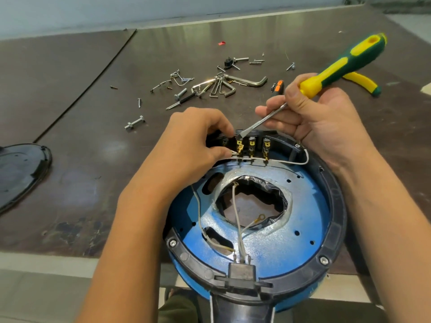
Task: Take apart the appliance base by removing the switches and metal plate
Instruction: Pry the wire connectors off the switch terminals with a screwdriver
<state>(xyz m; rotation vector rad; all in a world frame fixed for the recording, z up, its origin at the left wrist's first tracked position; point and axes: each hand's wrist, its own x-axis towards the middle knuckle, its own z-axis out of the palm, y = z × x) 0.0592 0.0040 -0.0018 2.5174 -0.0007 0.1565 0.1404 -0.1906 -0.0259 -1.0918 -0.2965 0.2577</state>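
With my left hand (198,141) pinching the white wire (286,161) and my right hand (321,122) gripping the screwdriver (335,68), I should pry gently at the centre-frame switches (251,143).

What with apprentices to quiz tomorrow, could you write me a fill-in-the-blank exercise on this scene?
1. The right hand grips a ____ with a yellow and green handle.
2. The left hand pinches the end of a ____ wire at the switches.
3. The metal plate inside the appliance base is painted ____.
Missing words: screwdriver; white; blue.
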